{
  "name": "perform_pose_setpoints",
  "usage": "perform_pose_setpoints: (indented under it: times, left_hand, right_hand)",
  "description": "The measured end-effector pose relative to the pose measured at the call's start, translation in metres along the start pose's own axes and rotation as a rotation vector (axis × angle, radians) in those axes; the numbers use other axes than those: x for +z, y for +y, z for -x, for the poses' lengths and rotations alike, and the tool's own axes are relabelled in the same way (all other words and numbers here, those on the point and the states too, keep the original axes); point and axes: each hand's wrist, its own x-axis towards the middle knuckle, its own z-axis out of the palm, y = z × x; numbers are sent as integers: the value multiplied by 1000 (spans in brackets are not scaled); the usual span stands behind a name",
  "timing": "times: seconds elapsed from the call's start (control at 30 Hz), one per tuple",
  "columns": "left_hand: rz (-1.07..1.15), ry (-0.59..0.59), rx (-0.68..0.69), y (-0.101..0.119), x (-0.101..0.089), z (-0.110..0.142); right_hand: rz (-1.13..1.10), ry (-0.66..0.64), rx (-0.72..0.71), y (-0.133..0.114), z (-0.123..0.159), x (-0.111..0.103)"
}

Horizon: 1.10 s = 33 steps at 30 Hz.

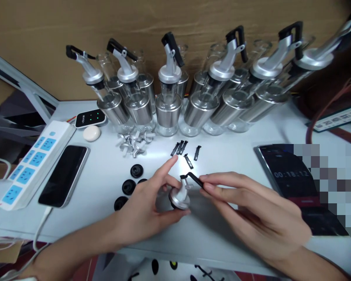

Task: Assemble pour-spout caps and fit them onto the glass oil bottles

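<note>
My left hand (148, 203) grips a silver bottle pourer spout (179, 197) by its round base, between thumb and fingers, low over the front of the table. Pinched in my right hand (251, 207) is a small black lever cap (195, 179), its far end meeting the spout's tip. Beyond my left fingers lie several loose black lever caps (179, 148). Black ribbed stoppers (128, 187) sit to the left of my left hand, partly hidden by it. A heap of silver spouts (134, 142) rests farther back.
Steel-sleeved glass bottles (168, 111) with pourers line the back against cardboard. At left are a power strip (35, 164), a phone (64, 175), a white rounded object (91, 133) and a small device (90, 118). A phone showing a timer (289, 175) lies at right.
</note>
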Motion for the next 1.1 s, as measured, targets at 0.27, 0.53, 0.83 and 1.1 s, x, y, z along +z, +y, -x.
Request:
perform_pose_setpoints:
  times: [0.27,0.53,0.83,1.1]
  left_hand:
    - [-38,13,32,1,-3,-1]
    - [-31,44,18,2,-6,-4]
    - [-5,9,57,1,-4,-3]
    - [-125,22,120,2,-7,-5]
  right_hand:
    - [-44,19,-8,4,-1,7]
    - [-2,58,81,1,3,4]
    - [-60,-21,62,-1,1,5]
    - [-83,-34,6,0,0,5]
